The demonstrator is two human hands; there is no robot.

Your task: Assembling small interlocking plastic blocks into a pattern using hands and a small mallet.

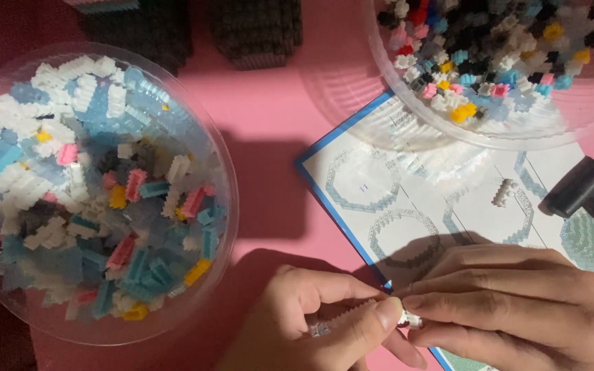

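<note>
My left hand [311, 323] and my right hand [517, 302] meet at the bottom of the head view over a pink table [269, 110]. Between their fingertips they pinch a thin strip of tiny clear and white building bricks [359, 317]. The left thumb presses on its right end, where the right fingers close on it too. The hands lie over the lower corner of a blue-edged instruction sheet [407, 206] printed with ring-shaped diagrams.
A clear round bowl [225, 172] of several white, blue, pink and yellow bricks stands at left. A second clear bowl [407, 117] of mixed bricks overlaps the sheet at top right. A small black hammer [582, 187] lies at right. Two dark brick stacks [256, 31] sit at the top.
</note>
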